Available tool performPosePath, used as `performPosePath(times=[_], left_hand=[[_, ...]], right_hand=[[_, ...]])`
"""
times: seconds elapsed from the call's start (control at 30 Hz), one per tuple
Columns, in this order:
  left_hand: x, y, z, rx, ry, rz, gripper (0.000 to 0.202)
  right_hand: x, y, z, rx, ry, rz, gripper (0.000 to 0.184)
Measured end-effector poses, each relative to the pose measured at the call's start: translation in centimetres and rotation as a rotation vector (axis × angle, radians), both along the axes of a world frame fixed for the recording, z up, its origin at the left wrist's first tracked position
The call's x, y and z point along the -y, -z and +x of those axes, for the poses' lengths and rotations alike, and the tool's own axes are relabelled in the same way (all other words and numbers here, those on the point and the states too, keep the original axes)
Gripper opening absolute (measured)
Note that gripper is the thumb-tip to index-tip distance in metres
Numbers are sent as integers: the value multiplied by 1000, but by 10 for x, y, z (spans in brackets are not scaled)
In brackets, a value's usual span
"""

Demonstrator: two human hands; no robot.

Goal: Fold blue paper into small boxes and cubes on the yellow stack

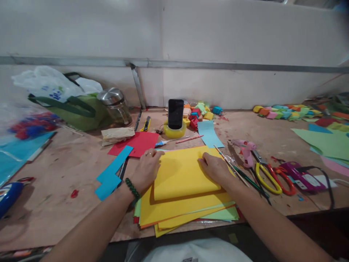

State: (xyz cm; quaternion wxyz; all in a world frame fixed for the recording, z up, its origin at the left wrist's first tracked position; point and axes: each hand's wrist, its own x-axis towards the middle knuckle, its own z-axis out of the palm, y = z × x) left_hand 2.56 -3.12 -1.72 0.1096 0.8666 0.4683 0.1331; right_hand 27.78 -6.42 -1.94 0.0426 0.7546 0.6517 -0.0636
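A folded yellow sheet lies on top of a stack of coloured paper at the near edge of the table. My left hand, with a ring and a green bead bracelet, grips the sheet's left edge with its fingers curled over it. On the sheet's upper right part, my right hand presses down with its fingers bent. Both hands hold the same sheet.
Blue paper strips and red paper lie to the left. A phone stands in a tape roll behind. A glue gun, scissors, sticks and more paper sit to the right. A green bag and jar are at back left.
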Motion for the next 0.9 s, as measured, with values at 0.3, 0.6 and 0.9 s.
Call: performPosePath(times=[0.3, 0.6, 0.9], left_hand=[[-2, -22, 24, -355, 301, -66, 32], [22, -31, 69, -448, 310, -72, 36], [27, -53, 67, -499, 413, -228, 41]], right_hand=[[-1, -8, -2, -36, -18, -38, 28], [-1, -12, 5, -91, -46, 32, 51], [29, -45, -10, -92, -648, -63, 34]])
